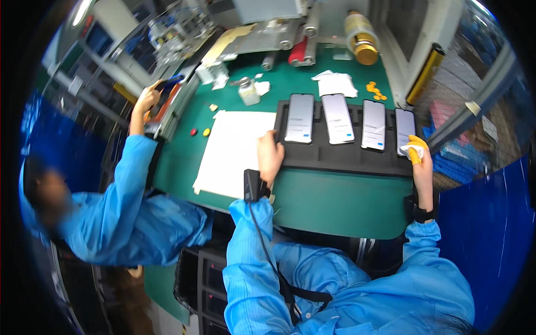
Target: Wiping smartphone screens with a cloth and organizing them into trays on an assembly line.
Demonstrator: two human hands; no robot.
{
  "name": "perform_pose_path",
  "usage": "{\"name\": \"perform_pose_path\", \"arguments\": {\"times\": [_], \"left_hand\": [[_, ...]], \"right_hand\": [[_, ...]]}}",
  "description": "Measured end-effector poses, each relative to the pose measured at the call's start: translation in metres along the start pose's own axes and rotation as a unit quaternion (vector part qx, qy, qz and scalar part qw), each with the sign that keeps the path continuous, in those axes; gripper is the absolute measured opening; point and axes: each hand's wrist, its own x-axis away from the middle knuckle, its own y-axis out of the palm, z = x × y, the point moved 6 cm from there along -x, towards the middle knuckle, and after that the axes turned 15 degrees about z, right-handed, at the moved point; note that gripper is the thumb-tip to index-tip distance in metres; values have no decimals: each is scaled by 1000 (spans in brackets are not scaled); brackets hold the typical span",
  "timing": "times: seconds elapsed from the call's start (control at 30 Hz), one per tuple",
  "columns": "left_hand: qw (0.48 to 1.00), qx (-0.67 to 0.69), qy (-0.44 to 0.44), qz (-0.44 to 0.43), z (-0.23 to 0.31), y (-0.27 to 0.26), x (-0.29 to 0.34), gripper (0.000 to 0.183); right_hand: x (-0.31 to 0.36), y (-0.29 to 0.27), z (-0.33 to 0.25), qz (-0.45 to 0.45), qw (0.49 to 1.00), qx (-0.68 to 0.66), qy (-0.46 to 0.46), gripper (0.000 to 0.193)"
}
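Observation:
A black tray lies on the green bench top with several smartphones in a row, their screens lit. My left hand is closed at the tray's left edge, its fingers curled against it. Yellow finger cots cover fingertips of my right hand, which pinches a small white wipe. That wipe is at the lower right of the rightmost phone. Left of it lie another phone, a slightly tilted phone and the leftmost phone.
A white sheet is taped down left of the tray. Behind stand a pump bottle, a stack of white wipes and loose yellow finger cots. Film rolls line the back. At left, a co-worker's hand holds a dark device.

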Motion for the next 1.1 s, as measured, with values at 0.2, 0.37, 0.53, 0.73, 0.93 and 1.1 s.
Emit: {"name": "perform_pose_path", "arguments": {"times": [0.2,0.37,0.53,0.73,0.93,1.1], "left_hand": [[996,-9,83,12,56,-69,14,27],[986,-66,78,-129,83,-157,77,29],[979,-54,53,-189,118,-248,150,31],[966,-107,-157,-174,126,-311,205,30],[918,-153,-365,-18,134,-349,259,27],[888,-151,-432,40,138,-349,270,26]], "right_hand": [[35,59,-52,-113,990,-75,43,18],[52,155,-146,-264,959,-50,-88,20],[-40,320,-153,-252,936,-55,-241,26],[-113,466,-127,-176,955,-17,-240,22],[-98,512,-117,-196,916,47,-345,26],[-74,500,-127,-222,894,54,-385,29]]}}
